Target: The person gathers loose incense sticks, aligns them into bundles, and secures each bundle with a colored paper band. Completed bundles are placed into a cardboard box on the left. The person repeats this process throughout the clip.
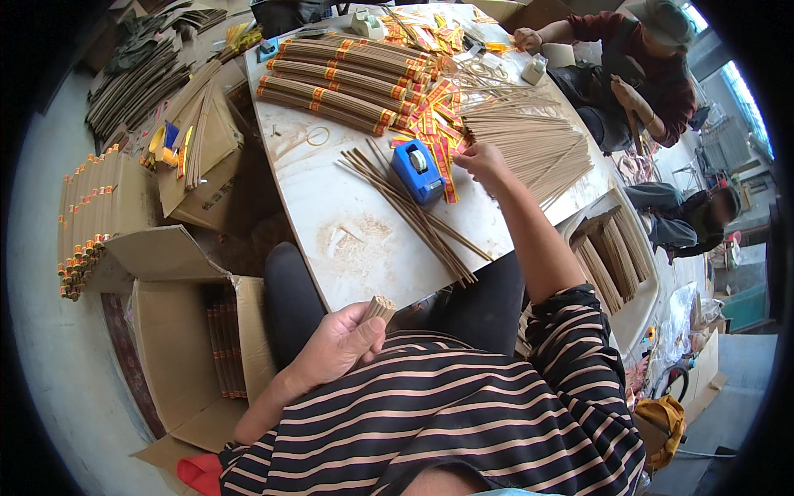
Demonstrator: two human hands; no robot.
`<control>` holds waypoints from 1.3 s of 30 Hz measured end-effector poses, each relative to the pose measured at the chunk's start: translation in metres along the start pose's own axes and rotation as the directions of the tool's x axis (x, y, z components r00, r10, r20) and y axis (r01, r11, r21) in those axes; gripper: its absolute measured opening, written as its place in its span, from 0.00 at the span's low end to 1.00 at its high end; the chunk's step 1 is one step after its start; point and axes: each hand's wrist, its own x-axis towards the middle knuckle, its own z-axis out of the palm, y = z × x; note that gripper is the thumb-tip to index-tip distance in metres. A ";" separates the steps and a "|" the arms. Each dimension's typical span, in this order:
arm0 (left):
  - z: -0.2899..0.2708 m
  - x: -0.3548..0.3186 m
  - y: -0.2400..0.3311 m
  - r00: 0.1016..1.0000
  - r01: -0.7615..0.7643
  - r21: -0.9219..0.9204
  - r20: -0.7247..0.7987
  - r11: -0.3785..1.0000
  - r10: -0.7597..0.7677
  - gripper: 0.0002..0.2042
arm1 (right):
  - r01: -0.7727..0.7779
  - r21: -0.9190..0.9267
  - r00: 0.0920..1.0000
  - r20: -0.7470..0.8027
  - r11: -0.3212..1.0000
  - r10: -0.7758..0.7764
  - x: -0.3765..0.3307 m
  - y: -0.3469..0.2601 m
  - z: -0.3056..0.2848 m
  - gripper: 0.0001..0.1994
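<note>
The left hand is closed in a fist around a bundle of thin tan sticks. The bundle's cut end projects above the thumb, just off the near edge of the table, over the person's lap. The rest of the bundle is hidden in the fist and behind the striped sleeve.

The right hand is extended across the table with its fingertips pressed together on the red-and-yellow labels. Whether one label is pinched free cannot be told. The hand lies between the labels and a fanned pile of loose sticks on its right, touching the edge of that pile.

Just left of the right hand stands a blue tape dispenser, resting partly on the labels. A loose row of darker sticks runs diagonally from beside the dispenser toward the near table edge. Farther back, several finished bundles with red-and-yellow bands lie stacked side by side.

On the floor to the left, open cartons hold more banded bundles. At the far corner of the table, a second person is seated, with one hand near a white dispenser.
</note>
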 end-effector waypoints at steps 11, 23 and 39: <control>-0.003 0.003 0.001 1.000 0.013 -0.011 -0.016 1.000 -0.013 0.22 | 0.169 -0.261 0.947 -0.225 0.950 -0.230 -0.005 0.008 0.032 0.18; -0.005 0.005 0.001 1.000 0.012 -0.003 -0.020 1.000 -0.012 0.20 | 0.158 -0.444 0.980 -0.037 0.882 -0.194 0.010 0.001 0.026 0.14; 0.006 -0.004 -0.001 0.992 -0.109 -0.017 -0.059 0.994 0.108 0.16 | -0.108 0.682 0.881 0.403 0.724 -0.248 -0.227 -0.086 -0.007 0.07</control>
